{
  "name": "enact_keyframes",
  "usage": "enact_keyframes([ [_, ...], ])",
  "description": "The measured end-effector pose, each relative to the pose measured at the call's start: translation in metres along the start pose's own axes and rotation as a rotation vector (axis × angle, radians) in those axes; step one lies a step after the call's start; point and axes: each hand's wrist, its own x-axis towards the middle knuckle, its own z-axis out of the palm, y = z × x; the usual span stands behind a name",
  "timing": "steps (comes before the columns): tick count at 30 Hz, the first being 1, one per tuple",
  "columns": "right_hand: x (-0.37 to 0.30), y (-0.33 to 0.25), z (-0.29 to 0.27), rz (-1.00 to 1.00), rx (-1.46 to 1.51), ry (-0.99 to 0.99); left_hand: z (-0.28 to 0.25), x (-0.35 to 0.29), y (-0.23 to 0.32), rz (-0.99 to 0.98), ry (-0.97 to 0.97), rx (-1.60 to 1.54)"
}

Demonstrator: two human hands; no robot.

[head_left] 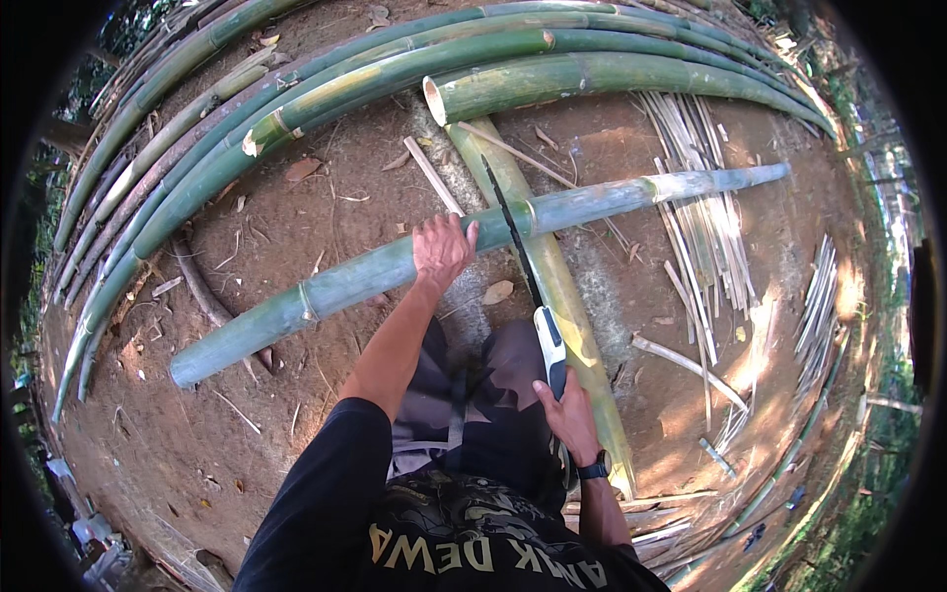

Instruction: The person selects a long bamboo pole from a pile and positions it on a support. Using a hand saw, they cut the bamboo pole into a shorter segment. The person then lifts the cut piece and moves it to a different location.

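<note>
Shirt lettering: large pale-yellow capitals on the black shirt, closer to the body than the fingers of the left hand and right hand; upside down in this view.
Saw markings: anything on the white and dark handle of the saw, just beyond the right fingers, is too small to read.
Watch: black watch on the wrist behind the right fingers.
Green poles: several long poles, well beyond the left fingertips.
Thick pole: 1 hollow-ended green pole, beyond the left fingers and past the saw's tip.
Strips: pale split strips, well to the right of the left fingers.
Branch: brown bent branch, well to the left of the left fingers.
Loose stick: 1 pale stick, just beyond the left fingertips.
Cross pole: yellowish pole, right of the left fingers, running beneath the bamboo pole.
Bamboo pole: blue-green, directly under the left palm, reaching out on both sides of those fingers; ahead of the right fingers.
Left fingers: curled over the bamboo pole, clamped on it.
Right fingers: wrapped around the saw's handle, partly hidden.
Blade: crosses the bamboo pole just right of the left thumb; depth of any cut cannot be told.
</note>
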Motion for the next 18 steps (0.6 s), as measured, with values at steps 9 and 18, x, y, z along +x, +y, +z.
enact_keyframes([
  [9,0.041,0.018,0.016,-0.048,0.058,-0.057,-0.009,0.009,-0.005,-0.014,-0.056,0.001],
  [18,0.064,0.022,0.012,-0.111,0.023,-0.115,-0.016,0.011,0.001,-0.044,-0.053,0.011],
])
